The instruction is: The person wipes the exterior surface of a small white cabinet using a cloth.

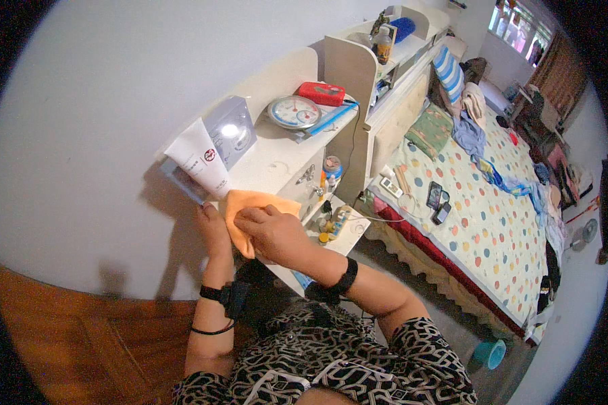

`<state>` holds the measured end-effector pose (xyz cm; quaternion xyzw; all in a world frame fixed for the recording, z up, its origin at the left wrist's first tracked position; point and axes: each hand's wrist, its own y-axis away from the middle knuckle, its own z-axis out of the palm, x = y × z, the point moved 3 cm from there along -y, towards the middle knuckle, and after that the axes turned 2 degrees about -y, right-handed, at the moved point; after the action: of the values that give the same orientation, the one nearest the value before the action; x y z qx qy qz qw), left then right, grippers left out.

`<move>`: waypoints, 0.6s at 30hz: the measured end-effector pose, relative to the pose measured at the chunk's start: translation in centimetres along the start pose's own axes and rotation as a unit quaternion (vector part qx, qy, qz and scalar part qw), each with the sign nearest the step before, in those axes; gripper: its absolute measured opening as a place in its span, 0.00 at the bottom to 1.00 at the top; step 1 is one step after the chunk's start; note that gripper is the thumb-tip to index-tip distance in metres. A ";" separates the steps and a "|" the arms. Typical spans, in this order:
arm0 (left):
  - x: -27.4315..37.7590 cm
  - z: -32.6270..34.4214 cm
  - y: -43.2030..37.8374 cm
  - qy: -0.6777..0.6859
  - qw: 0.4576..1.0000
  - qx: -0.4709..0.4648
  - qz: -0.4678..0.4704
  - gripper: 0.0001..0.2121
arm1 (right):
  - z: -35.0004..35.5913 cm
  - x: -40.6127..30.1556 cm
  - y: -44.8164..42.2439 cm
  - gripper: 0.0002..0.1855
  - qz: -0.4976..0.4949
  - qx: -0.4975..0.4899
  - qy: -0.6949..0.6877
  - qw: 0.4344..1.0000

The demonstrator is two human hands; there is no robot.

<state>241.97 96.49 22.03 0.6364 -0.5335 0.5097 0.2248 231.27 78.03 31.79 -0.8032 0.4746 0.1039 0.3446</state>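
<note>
My right hand point(276, 235) presses an orange cloth point(263, 200) against the near left edge of a white cabinet's top shelf point(263, 157). My left hand point(213, 230) is at the shelf's left end, with its fingertips by the lower edge of a flat, dark transparent piece point(182, 179); whether it grips this or the cloth's edge is hard to tell. Just above both hands a white squeeze tube point(200, 159) stands on its cap, tilted. A grey box point(233, 131) is behind the tube. Farther right on the shelf are a round dial gauge point(295, 112) and a red case point(321, 93).
Jars point(332, 166) and a power strip point(340, 223) occupy the lower shelves, with a cable hanging nearby. To the right is a bed with a dotted sheet point(466, 212), holding phones point(434, 195) and clothes. A teal basin point(495, 354) stands on the floor.
</note>
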 end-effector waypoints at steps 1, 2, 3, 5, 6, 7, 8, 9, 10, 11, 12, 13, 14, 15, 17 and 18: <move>0.4 -0.1 0.2 -0.012 1.000 0.002 -0.003 0.20 | -0.1 0.3 0.0 0.21 -0.002 -0.002 -0.004 1.000; 0.3 0.0 0.4 0.009 1.000 0.008 -0.018 0.20 | -0.3 1.0 -0.1 0.21 -0.005 -0.005 -0.009 1.000; 0.2 0.0 0.4 0.032 0.999 0.017 -0.033 0.19 | -0.7 1.4 -0.3 0.22 -0.011 -0.008 -0.012 1.000; 1.1 0.2 0.9 0.055 0.997 0.017 -0.059 0.19 | -1.4 3.2 -0.6 0.21 0.002 0.007 0.008 1.000; 2.9 -0.1 1.7 0.053 0.996 0.006 -0.070 0.19 | -1.8 4.2 -0.6 0.20 0.023 0.011 0.011 1.000; 3.8 -0.5 2.0 0.052 0.995 -0.001 -0.082 0.19 | -2.4 5.0 -0.9 0.20 0.040 0.014 0.013 0.999; 3.3 -0.3 1.8 0.032 0.997 0.006 -0.075 0.18 | -3.0 6.0 -1.1 0.19 0.037 0.025 0.026 0.999; 2.4 -0.2 1.5 0.008 0.998 0.016 -0.068 0.18 | -3.2 7.0 -1.4 0.19 0.032 0.034 0.034 0.998; 2.1 -0.5 1.3 -0.016 0.998 0.025 -0.062 0.18 | -3.7 7.5 -2.1 0.18 0.050 0.047 0.044 0.997; 2.0 -0.6 1.2 -0.009 0.998 0.040 -0.037 0.18 | -4.5 7.9 -2.3 0.16 0.096 0.026 0.061 0.993; 2.6 -0.4 1.5 0.000 0.998 0.055 -0.011 0.18 | -5.3 8.5 -2.7 0.15 0.110 0.036 0.062 0.991; 3.3 -0.3 1.7 0.010 0.998 0.067 0.015 0.18 | -6.3 9.2 -2.9 0.14 0.125 0.047 0.066 0.989; 3.4 -0.4 1.9 -0.040 0.997 0.051 -0.035 0.17 | -6.8 10.4 -3.1 0.14 0.117 0.069 0.069 0.988; 3.7 -0.5 2.0 -0.034 0.998 0.037 -0.043 0.17 | -7.1 10.8 -3.4 0.13 0.109 0.091 0.069 0.987; 4.1 -0.4 1.9 -0.020 0.998 0.008 -0.060 0.18 | -7.5 11.3 -3.5 0.14 0.141 0.085 0.081 0.983; 2.3 -0.1 1.1 -0.042 0.998 0.047 -0.018 0.18 | -7.2 10.9 -3.8 0.14 0.124 0.096 0.107 0.982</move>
<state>240.72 95.15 23.80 0.6767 -0.5064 0.5026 0.1815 239.00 66.98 33.51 -0.7079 0.6123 0.0130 0.3518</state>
